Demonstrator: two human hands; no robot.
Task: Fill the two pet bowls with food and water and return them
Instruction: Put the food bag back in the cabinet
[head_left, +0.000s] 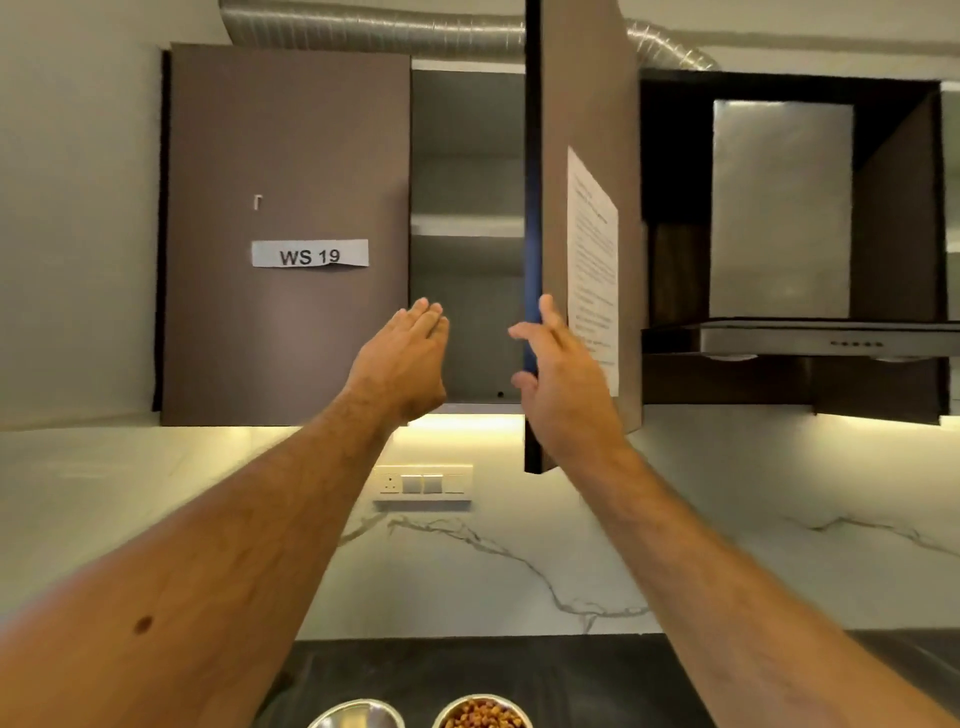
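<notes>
Above the counter (519, 670), flat left hand (402, 358) lifted; right hand (558, 379) grips cabinet door (587, 156).

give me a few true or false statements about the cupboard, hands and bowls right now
1. The right hand grips the edge of the open cupboard door. True.
2. The left hand holds a food bag. False: it is open and holds nothing.
3. Both bowls hold kibble. False: only the right bowl does; the left bowl shows none.
4. The closed door bears a label reading WS 19. True.
</notes>
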